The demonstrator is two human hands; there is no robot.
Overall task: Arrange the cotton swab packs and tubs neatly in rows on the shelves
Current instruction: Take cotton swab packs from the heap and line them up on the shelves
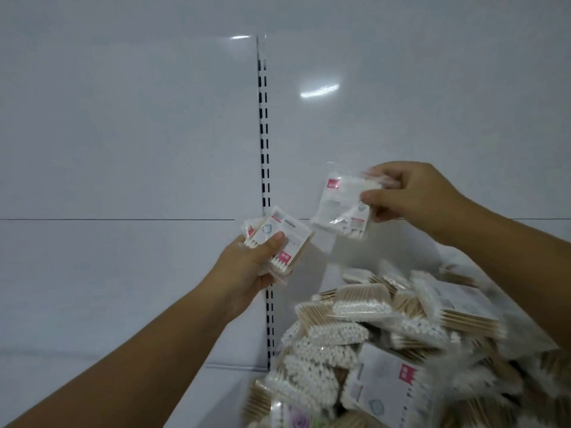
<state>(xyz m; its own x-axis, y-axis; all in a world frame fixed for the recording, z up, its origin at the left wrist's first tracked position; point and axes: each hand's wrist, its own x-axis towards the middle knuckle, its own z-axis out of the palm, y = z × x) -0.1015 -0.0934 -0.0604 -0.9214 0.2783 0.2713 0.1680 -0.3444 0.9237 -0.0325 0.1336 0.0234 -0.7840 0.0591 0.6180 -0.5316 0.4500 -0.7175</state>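
Observation:
My left hand (253, 261) grips a small stack of cotton swab packs (289, 239), thumb across the printed top label, held up in front of the white shelf back panel. To the right and slightly higher, my right hand (404, 196) pinches a clear cotton swab pack (340, 205) by its edge, so it hangs tilted in the air. The two bundles are close but apart. Below my right arm lies a heap of cotton swab packs (370, 335) with wooden sticks and white tips, jumbled at all angles. No tubs are visible.
A slotted metal upright (264, 143) runs down the middle of the glossy white back panel (123, 134). A horizontal seam (117, 219) crosses the left panel at hand height. A white shelf surface (216, 387) shows at the bottom, left of the heap.

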